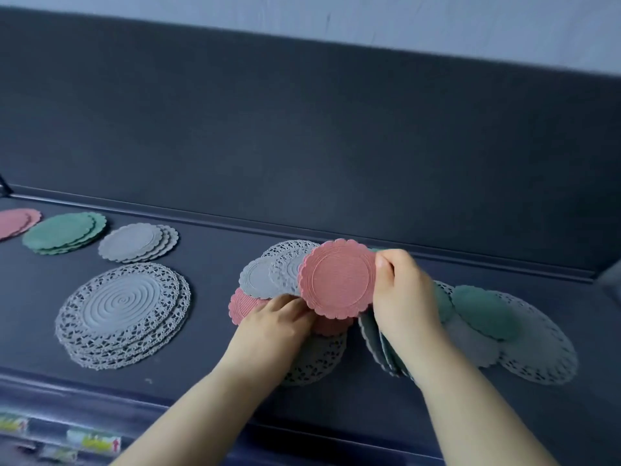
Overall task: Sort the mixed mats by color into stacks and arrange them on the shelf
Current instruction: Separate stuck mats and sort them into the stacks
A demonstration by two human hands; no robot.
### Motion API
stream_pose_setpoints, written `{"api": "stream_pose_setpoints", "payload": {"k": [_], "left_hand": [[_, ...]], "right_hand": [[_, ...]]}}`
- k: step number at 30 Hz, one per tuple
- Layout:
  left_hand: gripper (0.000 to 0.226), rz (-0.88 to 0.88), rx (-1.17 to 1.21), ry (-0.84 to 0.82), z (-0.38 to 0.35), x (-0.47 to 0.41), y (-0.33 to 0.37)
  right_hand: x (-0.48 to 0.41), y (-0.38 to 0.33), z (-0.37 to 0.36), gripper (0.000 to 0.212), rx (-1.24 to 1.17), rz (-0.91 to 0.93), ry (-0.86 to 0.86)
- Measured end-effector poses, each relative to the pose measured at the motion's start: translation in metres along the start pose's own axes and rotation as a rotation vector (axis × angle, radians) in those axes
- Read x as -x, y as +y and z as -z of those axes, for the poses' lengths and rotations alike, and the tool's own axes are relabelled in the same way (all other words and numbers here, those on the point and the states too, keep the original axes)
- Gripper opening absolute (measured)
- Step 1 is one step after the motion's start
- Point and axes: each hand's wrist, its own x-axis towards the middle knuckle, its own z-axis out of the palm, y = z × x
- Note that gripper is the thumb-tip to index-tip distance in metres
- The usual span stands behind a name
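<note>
Dark grey shelf [302,230] with a tall back panel of the same colour fills my view. At its left end I see four sorted stacks: a pink stack [15,222] at the picture edge, a green stack [62,232] beside it, a small grey stack [134,242], and in front a stack of big grey lace mats [122,314]. Well apart to the right lies the mixed pile [537,348] of grey, green and pink mats, overlapping each other. The right hand [403,297] holds a pink mat [339,279] tilted up above this pile, with thumb and fingers clamped on its right edge. The left hand [275,317] rests on the pile at the lower left edge of that mat, with fingers rather straight and close together; their tips are partly hidden.
</note>
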Motion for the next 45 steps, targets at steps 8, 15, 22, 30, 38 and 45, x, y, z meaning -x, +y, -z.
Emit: {"api": "stream_pose_setpoints", "payload": {"k": [8, 15, 22, 30, 38, 45], "left_hand": [[0.033, 0.02, -0.066, 0.058, 0.01, 0.0, 0.013], [0.029, 0.169, -0.079, 0.207, 0.024, 0.002, 0.025], [0.018, 0.259, -0.017, 0.392, 0.058, -0.011, 0.032], [0.018, 0.273, -0.005, 0.332, 0.055, -0.012, 0.037], [0.042, 0.291, -0.02, 0.091, 0.014, 0.012, 0.018], [0.015, 0.222, 0.055, 0.3, 0.037, 0.03, -0.021]], "right_hand": [[-0.018, 0.043, 0.002, 0.02, -0.695, -0.57, -0.016], [-0.013, 0.078, 0.02, 0.018, -0.451, -0.458, -0.068], [-0.019, 0.079, 0.03, 0.012, -0.158, -0.25, -0.135], [-0.015, 0.068, 0.035, 0.005, 0.192, 0.009, 0.094], [-0.002, 0.042, 0.029, 0.012, -0.181, 0.105, 0.092], [0.007, 0.0, -0.011, 0.015, -0.198, 0.152, 0.06]]}}
